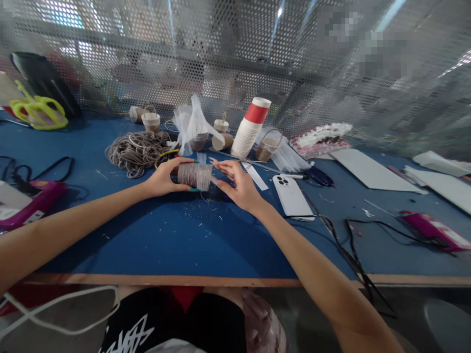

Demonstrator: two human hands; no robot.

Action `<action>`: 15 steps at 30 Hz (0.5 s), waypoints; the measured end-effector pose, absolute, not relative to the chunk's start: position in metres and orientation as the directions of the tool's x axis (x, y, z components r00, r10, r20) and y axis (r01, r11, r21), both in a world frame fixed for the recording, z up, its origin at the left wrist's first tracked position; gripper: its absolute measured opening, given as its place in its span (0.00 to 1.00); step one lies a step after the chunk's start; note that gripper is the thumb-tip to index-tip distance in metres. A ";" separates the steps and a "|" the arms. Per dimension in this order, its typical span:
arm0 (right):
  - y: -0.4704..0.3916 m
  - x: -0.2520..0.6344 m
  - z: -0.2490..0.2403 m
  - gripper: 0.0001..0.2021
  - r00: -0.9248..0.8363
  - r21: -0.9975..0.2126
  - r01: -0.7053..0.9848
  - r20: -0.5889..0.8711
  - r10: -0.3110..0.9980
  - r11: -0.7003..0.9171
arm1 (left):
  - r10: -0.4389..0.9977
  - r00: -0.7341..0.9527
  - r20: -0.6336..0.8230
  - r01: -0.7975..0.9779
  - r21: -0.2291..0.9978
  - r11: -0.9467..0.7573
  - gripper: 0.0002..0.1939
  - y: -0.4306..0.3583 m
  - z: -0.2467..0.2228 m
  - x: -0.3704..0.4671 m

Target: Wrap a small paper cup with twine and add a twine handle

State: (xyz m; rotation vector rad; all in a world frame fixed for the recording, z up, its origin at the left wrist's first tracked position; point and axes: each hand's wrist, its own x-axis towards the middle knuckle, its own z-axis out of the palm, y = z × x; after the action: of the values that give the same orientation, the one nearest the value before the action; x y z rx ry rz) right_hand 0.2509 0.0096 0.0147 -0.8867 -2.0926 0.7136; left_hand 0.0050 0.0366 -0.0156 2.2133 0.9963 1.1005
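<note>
Head view: your left fingers (pixel 181 187) grip the thread-wound cylinder (pixel 194 176) between them while your right fingers (pixel 228 188) curve at its other end, whether pinching anything I cannot tell; winding or adjusting seems in hand, and the next move likely calls for steady left support.

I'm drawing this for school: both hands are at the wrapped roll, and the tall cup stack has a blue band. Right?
No: the head view shows a red band on the tall cup stack, not blue; the left hand and right hand are at the wrapped roll.
</note>
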 end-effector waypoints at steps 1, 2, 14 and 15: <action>0.010 0.251 0.013 0.20 -0.459 -0.716 0.351 0.431 0.777 0.604 | 0.787 0.382 0.485 0.370 0.700 -0.611 0.35 0.038 -0.017 0.004; 0.010 0.250 0.012 0.20 -0.440 -0.718 0.342 0.448 0.778 0.607 | 0.798 0.347 0.492 0.340 0.727 -0.596 0.35 0.040 -0.019 0.003; -0.002 0.230 0.001 0.39 -0.432 -0.720 0.391 0.406 0.805 0.573 | 0.932 0.175 0.318 -0.015 0.947 -0.321 0.32 0.032 -0.028 0.015; -0.002 0.229 0.000 0.36 -0.416 -0.724 0.387 0.415 0.809 0.571 | 0.932 0.195 0.305 -0.013 0.951 -0.308 0.32 0.031 -0.029 0.016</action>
State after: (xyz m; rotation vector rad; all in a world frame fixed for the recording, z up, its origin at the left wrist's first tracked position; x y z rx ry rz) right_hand 0.2288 -0.0018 0.0001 -0.9545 -2.0259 0.6901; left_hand 0.0163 0.0306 -0.0286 1.5340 0.9090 1.2720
